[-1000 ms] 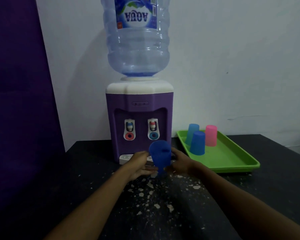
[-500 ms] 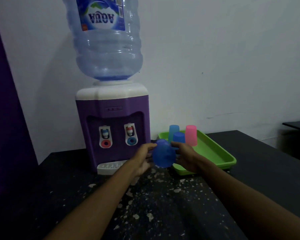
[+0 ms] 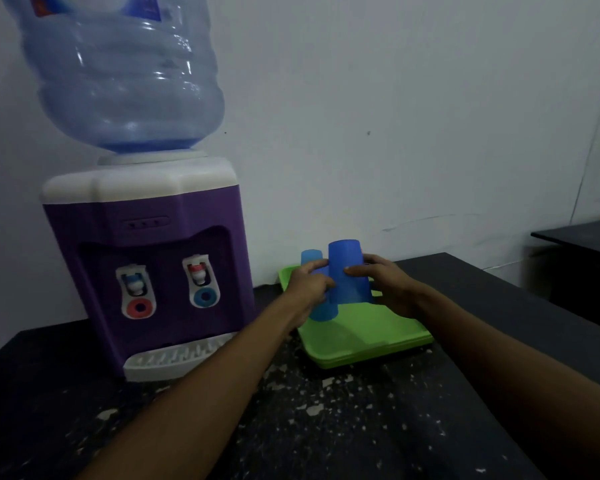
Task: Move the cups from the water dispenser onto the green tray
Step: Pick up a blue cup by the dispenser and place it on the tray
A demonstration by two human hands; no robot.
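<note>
**Blue cup over the tray, gripped from both sides**

Nearest, the speckled bench (image 3: 291,427). Above the green tray (image 3: 367,337), both hands clasp the blue cup (image 3: 347,271) upside down: left fingers (image 3: 321,280) on its left wall, right fingers (image 3: 355,270) on its right. It looks light, stiff, smooth plastic, probably slippery; mid-wall is the sensible hold. Behind the left fingers stand two paler cups (image 3: 310,259). Left, the dispenser (image 3: 146,258).

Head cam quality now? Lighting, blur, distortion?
Head view: dim, bluish light, so the dark table loses detail; highlights glint on the water bottle, whose label is smeared; wide-angle bend tilts the dispenser; blue cup and both hands stay readable, edges soft.
</note>
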